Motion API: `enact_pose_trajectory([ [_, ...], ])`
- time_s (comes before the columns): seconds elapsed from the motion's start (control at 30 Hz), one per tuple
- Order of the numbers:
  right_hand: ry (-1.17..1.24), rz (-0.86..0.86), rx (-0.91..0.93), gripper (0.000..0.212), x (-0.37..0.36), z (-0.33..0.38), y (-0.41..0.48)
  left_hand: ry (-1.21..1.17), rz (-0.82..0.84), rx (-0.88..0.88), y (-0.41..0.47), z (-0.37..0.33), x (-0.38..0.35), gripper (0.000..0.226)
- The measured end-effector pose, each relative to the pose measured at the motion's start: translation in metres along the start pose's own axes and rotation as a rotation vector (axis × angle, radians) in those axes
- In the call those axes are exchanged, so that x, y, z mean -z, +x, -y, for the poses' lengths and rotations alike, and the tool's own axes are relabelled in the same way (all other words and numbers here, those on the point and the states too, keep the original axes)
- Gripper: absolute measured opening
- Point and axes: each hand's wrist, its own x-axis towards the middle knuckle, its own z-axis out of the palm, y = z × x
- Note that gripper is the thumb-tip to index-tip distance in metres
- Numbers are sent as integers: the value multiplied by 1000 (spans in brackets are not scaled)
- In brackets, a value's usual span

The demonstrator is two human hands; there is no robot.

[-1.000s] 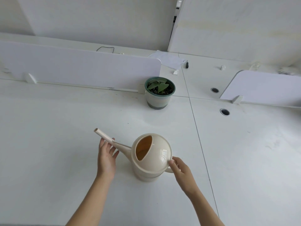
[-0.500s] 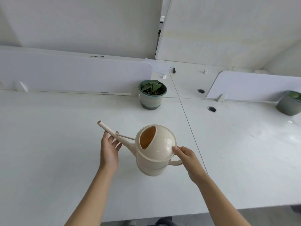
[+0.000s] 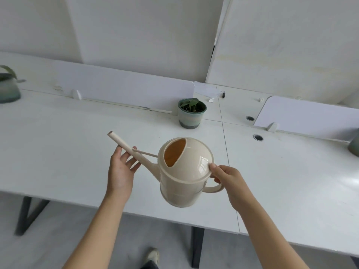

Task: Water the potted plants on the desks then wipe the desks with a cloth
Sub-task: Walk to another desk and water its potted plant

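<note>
A cream watering can (image 3: 184, 177) hangs in the air above the front of the white desk (image 3: 58, 152), spout pointing up and left. My right hand (image 3: 227, 177) grips its handle, thumb on the lid's rim. My left hand (image 3: 121, 169) supports the spout from below with straight fingers. A small green plant in a grey-green pot (image 3: 192, 113) stands at the desk's back, beside the end of the white divider (image 3: 126, 90). A second potted plant (image 3: 8, 88) sits at the far left, and the edge of a third pot (image 3: 354, 146) shows at the right.
A second divider (image 3: 310, 115) stands at the back right, with two round cable holes (image 3: 258, 137) near it. Papers (image 3: 206, 91) and a small dark object lie behind the middle pot. Dark desk legs (image 3: 25, 216) and grey floor show below, with my shoe (image 3: 153, 256).
The watering can has been lifted off the desk and is higher now. The view has pulled back, showing the desk's front edge, the floor and a pot at the far left.
</note>
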Motion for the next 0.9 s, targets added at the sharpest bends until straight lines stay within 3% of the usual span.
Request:
enact_pose_trajectory([
  [0.27,-28,189,-76,72,-16,4,-57,8,-159,-81,-95,-23,45,30],
  [0.37,-38,263,-85,63,-34,-2,-66,13,-219,-120,-117,-32,67,31],
  [0.5,-58,388,-91,36,-74,-3,-74,24,-294,-177,-138,-51,104,33],
  [0.9,-84,557,-40,33,-246,15,-112,-5,-509,-242,-180,-148,243,30],
])
